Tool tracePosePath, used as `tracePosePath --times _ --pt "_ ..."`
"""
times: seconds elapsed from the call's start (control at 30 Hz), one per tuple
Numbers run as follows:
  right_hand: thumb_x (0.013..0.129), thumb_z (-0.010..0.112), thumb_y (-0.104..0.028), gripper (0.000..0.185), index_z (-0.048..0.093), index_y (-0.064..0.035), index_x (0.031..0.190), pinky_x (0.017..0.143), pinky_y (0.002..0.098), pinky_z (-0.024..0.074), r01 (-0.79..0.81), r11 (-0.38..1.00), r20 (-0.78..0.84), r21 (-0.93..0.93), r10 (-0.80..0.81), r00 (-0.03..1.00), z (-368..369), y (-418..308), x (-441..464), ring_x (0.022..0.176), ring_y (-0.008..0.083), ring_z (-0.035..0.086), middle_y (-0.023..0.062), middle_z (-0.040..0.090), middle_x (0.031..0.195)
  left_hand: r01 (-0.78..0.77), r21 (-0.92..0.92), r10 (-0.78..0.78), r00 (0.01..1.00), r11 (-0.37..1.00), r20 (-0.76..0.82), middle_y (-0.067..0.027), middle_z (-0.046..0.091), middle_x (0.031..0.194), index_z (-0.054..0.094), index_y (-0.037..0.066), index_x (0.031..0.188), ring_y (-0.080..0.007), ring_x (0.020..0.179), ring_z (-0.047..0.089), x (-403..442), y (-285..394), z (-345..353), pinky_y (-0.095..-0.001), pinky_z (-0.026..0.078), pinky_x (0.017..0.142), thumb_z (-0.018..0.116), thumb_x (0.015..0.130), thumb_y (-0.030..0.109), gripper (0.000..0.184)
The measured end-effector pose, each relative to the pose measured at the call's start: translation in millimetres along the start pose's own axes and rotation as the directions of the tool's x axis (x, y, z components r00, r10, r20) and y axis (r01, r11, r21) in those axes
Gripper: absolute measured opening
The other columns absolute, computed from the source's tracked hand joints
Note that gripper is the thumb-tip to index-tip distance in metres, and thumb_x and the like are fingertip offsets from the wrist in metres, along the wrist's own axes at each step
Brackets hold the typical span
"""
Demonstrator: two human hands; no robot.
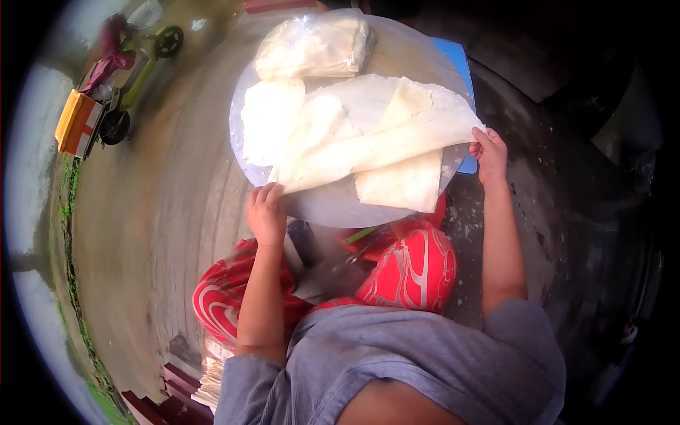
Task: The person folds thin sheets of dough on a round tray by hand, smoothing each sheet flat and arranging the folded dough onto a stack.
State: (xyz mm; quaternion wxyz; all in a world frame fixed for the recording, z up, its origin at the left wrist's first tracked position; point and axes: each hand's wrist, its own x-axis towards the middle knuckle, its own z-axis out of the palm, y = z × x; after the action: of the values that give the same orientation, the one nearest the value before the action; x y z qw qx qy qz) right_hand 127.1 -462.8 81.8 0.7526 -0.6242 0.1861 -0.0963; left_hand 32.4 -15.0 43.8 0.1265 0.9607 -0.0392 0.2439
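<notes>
A long, thin, cream-coloured sheet [382,143], like dough or bean curd skin, stretches across a round table [319,209]. My left hand [266,218] pinches its near left corner at the table's front edge. At the right, my right hand [490,156] grips the opposite end between thumb and fingers, by the table's rim. Under the stretched sheet lies another pale rectangular piece [405,183], partly covered. More pale sheets [273,117] lie overlapping on the left, bright with glare.
A clear plastic bag of stacked pale sheets [312,46] sits at the table's far side. Something blue and flat [457,64] shows behind the right rim. My knees in red patterned trousers [414,273] are below the table. A green two-wheeler [138,78] with a box stands far left.
</notes>
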Motion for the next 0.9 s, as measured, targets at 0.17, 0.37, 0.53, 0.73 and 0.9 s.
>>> tracePosePath --times 0.17,0.37,0.53,0.73,0.9 --pt "0.082 0.068 -0.013 0.012 0.057 -0.0075 0.082 0.049 0.0211 0.0388 -0.084 0.96 -0.202 0.269 0.141 0.969 -38 27 -13 0.052 0.0072 0.047 -0.0016 0.052 0.065 0.502 -0.671 -0.594 0.797 0.546 0.113 -0.0053 0.064 0.094 0.065 0.002 0.095 -0.0134 0.078 0.06 -24 6 12 -0.0262 0.047 0.063 0.054 0.078 -0.003 0.021" --pt "0.084 0.067 -0.014 0.012 0.057 -0.0079 0.083 0.051 0.0216 0.0395 -0.161 0.925 -0.162 0.343 0.227 0.96 -54 44 -29 0.059 0.0079 0.048 -0.001 0.051 0.068 0.693 -0.711 -0.778 0.379 -0.119 0.501 -0.0102 0.06 0.103 0.058 -0.005 0.111 -0.0164 0.087 0.057 -41 12 5 -0.0252 0.046 0.077 0.054 0.076 -0.001 0.036" --pt "0.084 0.067 -0.014 0.012 0.056 -0.0087 0.084 0.053 0.0215 0.0401 -0.179 0.919 -0.119 0.35 0.233 0.965 -52 41 -28 0.059 0.008 0.048 -0.0011 0.051 0.069 0.447 -0.771 -0.485 0.85 0.454 0.207 -0.0125 0.054 0.118 0.054 -0.003 0.119 -0.0266 0.114 0.046 -31 19 9 -0.0358 0.035 0.1 0.056 0.072 0.005 0.048" --pt "0.084 0.066 -0.012 0.011 0.055 -0.0088 0.085 0.053 0.0222 0.039 -0.106 0.931 -0.121 0.35 0.157 0.98 -53 37 -23 0.058 0.0079 0.047 -0.0015 0.051 0.067 0.383 -0.122 -0.363 0.918 0.915 0.163 -0.0158 0.061 0.11 0.054 -0.003 0.117 -0.02 0.093 0.059 16 29 29 -0.0327 0.047 0.08 0.068 0.078 0.019 0.047" --pt "0.084 0.064 -0.012 0.009 0.056 -0.0082 0.087 0.054 0.0233 0.0382 -0.002 0.914 -0.107 0.405 0.05 0.993 -55 29 -28 0.059 0.0079 0.047 -0.0005 0.054 0.071 0.706 -0.59 -0.508 0.701 0.392 0.501 -0.0053 0.065 0.077 0.062 -0.003 0.096 -0.0105 0.062 0.057 30 19 28 -0.0238 0.046 0.058 0.068 0.081 0.017 0.026"
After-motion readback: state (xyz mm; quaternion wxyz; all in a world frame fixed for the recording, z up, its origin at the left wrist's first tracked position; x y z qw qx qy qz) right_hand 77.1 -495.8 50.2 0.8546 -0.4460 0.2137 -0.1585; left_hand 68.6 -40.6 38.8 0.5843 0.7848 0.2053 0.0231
